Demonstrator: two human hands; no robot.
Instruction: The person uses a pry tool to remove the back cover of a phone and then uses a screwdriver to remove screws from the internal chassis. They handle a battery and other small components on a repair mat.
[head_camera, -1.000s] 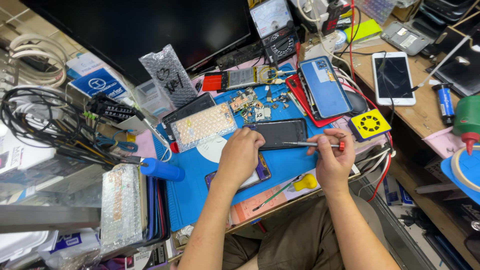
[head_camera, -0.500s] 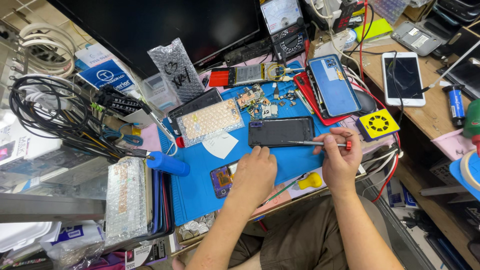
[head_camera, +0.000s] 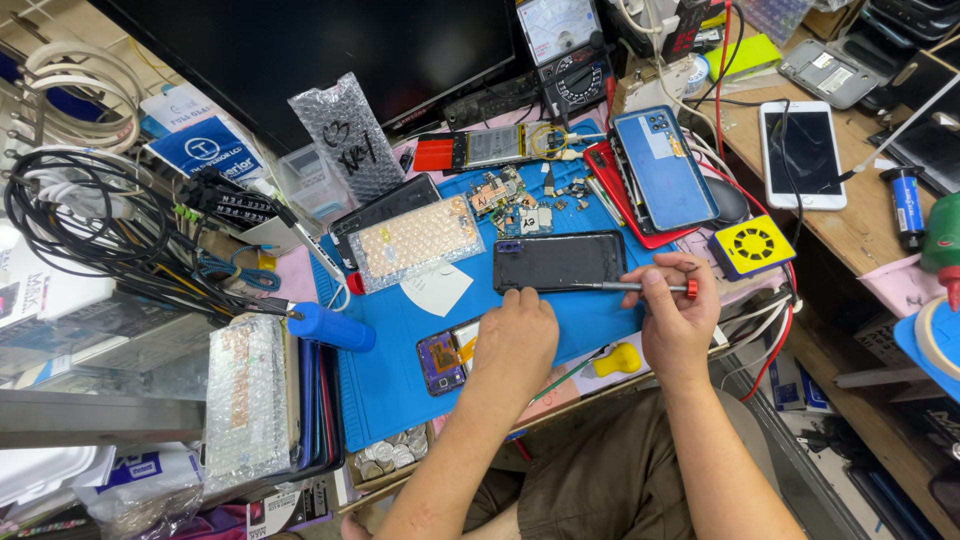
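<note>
From the head camera, the right hand (head_camera: 678, 318) has its grip clenched around a thin screwdriver (head_camera: 640, 287) with a red end, held nearly level so the metal shaft points left along the near edge of a black phone (head_camera: 558, 261). The phone lies flat on the blue mat (head_camera: 390, 380) that covers the counter, a soft base that seems meant to keep parts from sliding. The left hand (head_camera: 515, 338) rests palm down on an opened purple phone (head_camera: 446, 358), pressing on it rather than grasping it, likely to steady it; whether the fingers curl under anything I cannot tell. Small loose parts (head_camera: 515, 200) sit grouped at the far side of the mat, well apart from both hands. A blue phone (head_camera: 662, 168) lies tilted to the right, and a yellow pick (head_camera: 616, 360) lies near the right wrist.
</note>
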